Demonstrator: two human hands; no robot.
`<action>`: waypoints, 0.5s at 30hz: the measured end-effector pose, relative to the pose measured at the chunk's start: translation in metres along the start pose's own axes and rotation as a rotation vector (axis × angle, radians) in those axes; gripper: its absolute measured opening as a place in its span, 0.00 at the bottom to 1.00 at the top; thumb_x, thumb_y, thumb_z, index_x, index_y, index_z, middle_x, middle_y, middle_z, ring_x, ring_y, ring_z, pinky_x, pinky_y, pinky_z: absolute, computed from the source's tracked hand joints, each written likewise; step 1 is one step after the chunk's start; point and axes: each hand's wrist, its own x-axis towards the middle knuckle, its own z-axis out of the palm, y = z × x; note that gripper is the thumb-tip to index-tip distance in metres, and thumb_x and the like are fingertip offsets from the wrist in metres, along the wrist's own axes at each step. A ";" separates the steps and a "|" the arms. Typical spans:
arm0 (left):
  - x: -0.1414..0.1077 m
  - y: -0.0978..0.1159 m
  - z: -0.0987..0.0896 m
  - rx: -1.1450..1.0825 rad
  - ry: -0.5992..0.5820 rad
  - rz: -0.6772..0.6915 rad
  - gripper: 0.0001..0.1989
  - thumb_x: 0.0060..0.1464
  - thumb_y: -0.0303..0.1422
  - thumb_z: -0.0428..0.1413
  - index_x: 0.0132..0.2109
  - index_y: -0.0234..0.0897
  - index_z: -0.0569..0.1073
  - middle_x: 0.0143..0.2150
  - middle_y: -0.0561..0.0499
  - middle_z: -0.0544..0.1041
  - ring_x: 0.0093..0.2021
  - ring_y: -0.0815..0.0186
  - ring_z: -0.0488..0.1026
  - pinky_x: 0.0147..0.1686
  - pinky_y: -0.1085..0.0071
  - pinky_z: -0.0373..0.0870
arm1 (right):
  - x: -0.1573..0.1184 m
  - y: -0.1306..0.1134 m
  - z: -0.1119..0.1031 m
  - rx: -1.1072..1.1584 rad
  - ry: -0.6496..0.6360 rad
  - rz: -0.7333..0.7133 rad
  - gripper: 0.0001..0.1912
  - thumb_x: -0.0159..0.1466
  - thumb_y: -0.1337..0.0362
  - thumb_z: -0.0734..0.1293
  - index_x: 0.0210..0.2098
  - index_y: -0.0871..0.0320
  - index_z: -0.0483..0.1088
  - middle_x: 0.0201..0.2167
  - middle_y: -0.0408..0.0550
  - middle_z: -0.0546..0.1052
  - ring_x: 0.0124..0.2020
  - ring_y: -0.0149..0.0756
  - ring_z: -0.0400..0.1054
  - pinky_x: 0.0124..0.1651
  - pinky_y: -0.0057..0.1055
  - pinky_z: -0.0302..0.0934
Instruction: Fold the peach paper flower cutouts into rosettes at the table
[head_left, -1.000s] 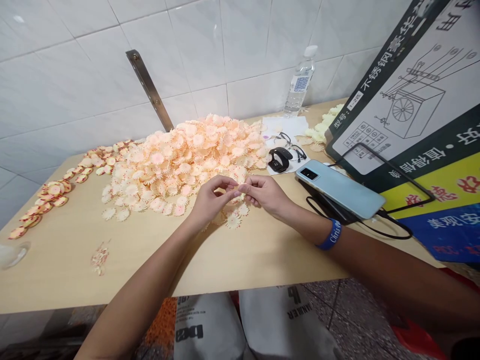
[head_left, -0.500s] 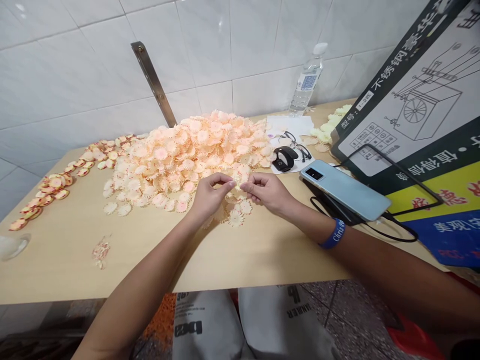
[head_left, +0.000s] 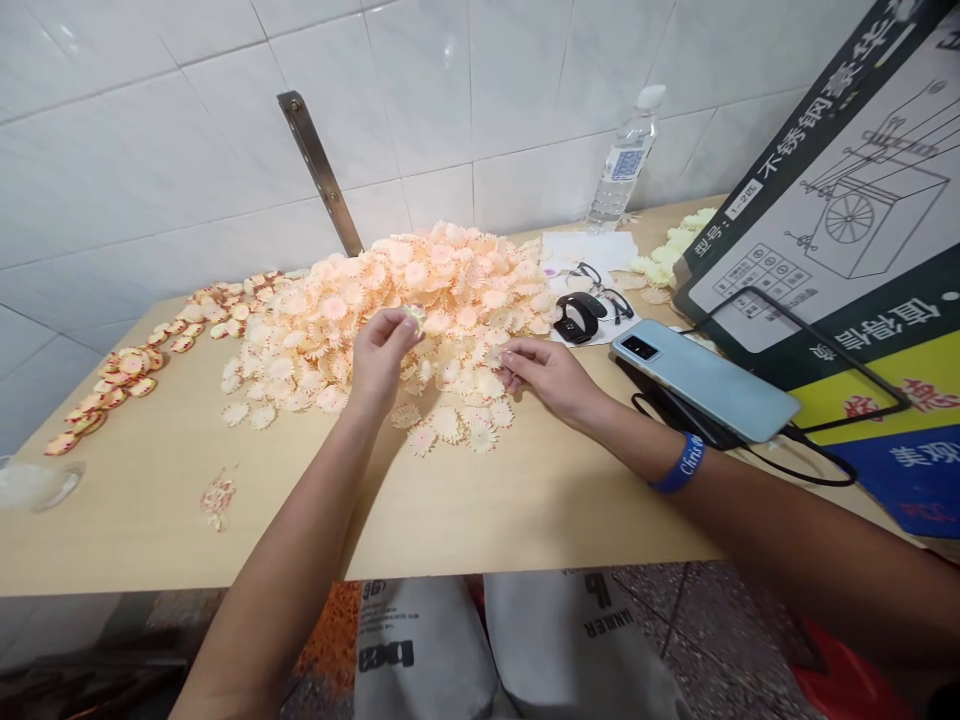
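Pale pink, scalloped flower-like pieces lie in a large pile [head_left: 337, 310] on the tan table [head_left: 465, 520]. My left hand [head_left: 382, 355] is over the front of the pile, thumb and index finger pinched on a small yellowish piece [head_left: 414, 318]. To the right, my right hand [head_left: 544, 372] is closed in a pinch at the pile's right front edge; whatever its fingertips hold is too small to make out. Several loose flower pieces [head_left: 448, 424] lie flat between and below the hands.
Red-edged pieces [head_left: 127, 365] line the table's left side, near small scraps [head_left: 217, 498] and a clear cup [head_left: 37, 485]. On the right are a phone [head_left: 705, 380], black band [head_left: 576, 318], glasses [head_left: 615, 305], bottle [head_left: 626, 160], pale yellow pieces [head_left: 675, 250] and a large printed box [head_left: 825, 250].
My hands, which were together over the pile's front, have moved apart. The left one has moved left and up with a small yellowish piece; the right one has shifted slightly right.
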 end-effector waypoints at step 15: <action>-0.013 -0.016 0.013 0.003 -0.227 -0.205 0.15 0.37 0.35 0.70 0.30 0.35 0.74 0.28 0.56 0.73 0.29 0.75 0.68 0.33 0.77 0.66 | -0.007 -0.009 0.004 -0.020 0.058 -0.034 0.29 0.58 0.63 0.68 0.59 0.53 0.66 0.57 0.56 0.70 0.29 0.28 0.69 0.20 0.24 0.58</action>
